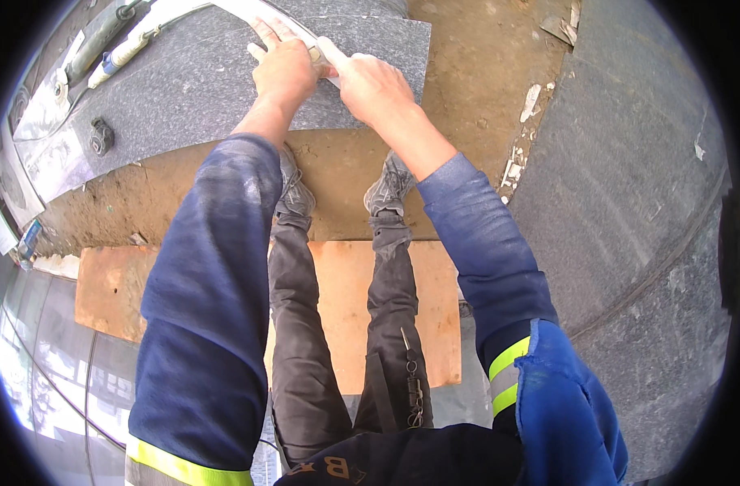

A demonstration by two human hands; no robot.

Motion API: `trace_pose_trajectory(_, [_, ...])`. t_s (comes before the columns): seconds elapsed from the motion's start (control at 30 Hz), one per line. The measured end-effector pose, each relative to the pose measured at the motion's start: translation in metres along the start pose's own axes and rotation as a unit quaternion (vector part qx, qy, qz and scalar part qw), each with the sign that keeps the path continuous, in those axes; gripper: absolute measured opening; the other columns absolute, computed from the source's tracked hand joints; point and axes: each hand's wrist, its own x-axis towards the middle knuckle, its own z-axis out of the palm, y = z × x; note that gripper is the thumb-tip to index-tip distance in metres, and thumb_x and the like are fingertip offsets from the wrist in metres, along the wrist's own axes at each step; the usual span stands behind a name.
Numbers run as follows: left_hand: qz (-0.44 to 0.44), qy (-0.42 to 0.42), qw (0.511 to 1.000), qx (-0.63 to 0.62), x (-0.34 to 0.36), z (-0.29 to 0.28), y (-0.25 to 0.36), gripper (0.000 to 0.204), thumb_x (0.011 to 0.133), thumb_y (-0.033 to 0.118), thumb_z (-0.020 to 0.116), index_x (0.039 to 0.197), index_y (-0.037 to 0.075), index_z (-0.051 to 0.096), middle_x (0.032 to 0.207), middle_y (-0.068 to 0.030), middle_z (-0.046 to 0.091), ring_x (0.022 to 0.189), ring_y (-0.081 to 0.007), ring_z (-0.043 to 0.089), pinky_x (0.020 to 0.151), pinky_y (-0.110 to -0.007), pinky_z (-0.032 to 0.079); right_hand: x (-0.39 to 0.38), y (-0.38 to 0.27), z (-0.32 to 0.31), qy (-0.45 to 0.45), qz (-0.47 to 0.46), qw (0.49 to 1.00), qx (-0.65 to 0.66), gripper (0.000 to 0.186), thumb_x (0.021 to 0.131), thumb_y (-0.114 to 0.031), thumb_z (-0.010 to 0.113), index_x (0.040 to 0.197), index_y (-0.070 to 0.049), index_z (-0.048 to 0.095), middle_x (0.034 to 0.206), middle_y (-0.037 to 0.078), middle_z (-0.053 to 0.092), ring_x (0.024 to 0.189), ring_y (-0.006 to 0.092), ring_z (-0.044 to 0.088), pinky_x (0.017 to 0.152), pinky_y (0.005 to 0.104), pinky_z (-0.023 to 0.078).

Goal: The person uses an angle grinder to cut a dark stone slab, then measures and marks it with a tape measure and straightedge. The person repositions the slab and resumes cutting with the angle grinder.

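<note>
Both hands meet at the far side of a speckled grey slab (pixel 200 89), over a long white strip (pixel 260 10) that curves away to the upper left. My left hand (pixel 285 66) presses on the strip with its fingers spread. Right beside it, my right hand (pixel 374 85) is closed, with one digit stretched along the strip. A small tan piece (pixel 314 54) shows between the two hands; its kind is hard to make out, and what the right fingers grip is hidden.
A grey cylindrical power tool (pixel 98 40), a white tube (pixel 125 58) and a small dark round object (pixel 101 136) lie on the slab's left. My shoes stand on brown ground before an orange-brown board (pixel 346 316). Large dark slabs (pixel 621 178) cover the right, beside white debris (pixel 513 172).
</note>
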Motion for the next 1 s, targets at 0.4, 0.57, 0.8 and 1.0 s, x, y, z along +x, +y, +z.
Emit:
trace_pose_trajectory(0.4, [0.002, -0.043, 0.999, -0.002, 0.001, -0.005, 0.002, 0.141, 0.069, 0.056, 0.092, 0.161, -0.011, 0.010, 0.168, -0.0370, 0.002, 0.147, -0.0584, 0.033, 0.109, -0.053, 0.051, -0.174, 0.101, -0.009, -0.138, 0.085, 0.979, -0.127, 0.078, 0.095, -0.001, 0.051, 0.164, -0.030, 0.030, 0.099, 0.021, 0.068, 0.089, 0.0442, 0.070, 0.078, 0.0561, 0.055])
trace_pose_trajectory(0.57, [-0.005, -0.053, 0.999, -0.005, -0.005, -0.003, 0.002, 0.140, 0.069, 0.055, 0.092, 0.161, -0.011, 0.010, 0.169, -0.0366, 0.001, 0.148, -0.0576, 0.031, 0.109, -0.053, 0.051, -0.219, 0.109, -0.045, -0.239, 0.159, 0.942, -0.176, 0.079, 0.092, -0.001, 0.053, 0.163, -0.030, 0.035, 0.096, 0.020, 0.069, 0.087, 0.0428, 0.070, 0.078, 0.0541, 0.055])
trace_pose_trajectory(0.8, [-0.004, -0.045, 0.999, 0.001, 0.000, -0.012, 0.007, 0.144, 0.068, 0.054, 0.093, 0.162, -0.011, 0.005, 0.168, -0.0374, 0.003, 0.148, -0.0572, 0.032, 0.109, -0.052, 0.051, -0.066, 0.023, -0.035, -0.036, 0.001, 0.996, -0.087, 0.073, 0.093, -0.002, 0.051, 0.162, -0.024, 0.038, 0.095, 0.023, 0.071, 0.090, 0.0422, 0.071, 0.078, 0.0541, 0.056])
trace_pose_trajectory(1.0, [-0.021, -0.015, 1.000, -0.010, -0.003, -0.009, 0.001, 0.120, 0.068, 0.049, 0.094, 0.157, -0.008, 0.036, 0.169, -0.0340, 0.004, 0.149, -0.0625, 0.021, 0.093, -0.062, 0.060, 0.004, -0.015, -0.036, -0.047, -0.021, 0.993, -0.108, 0.060, 0.099, -0.012, 0.050, 0.157, -0.024, 0.040, 0.101, 0.022, 0.074, 0.097, 0.0420, 0.073, 0.081, 0.0543, 0.057])
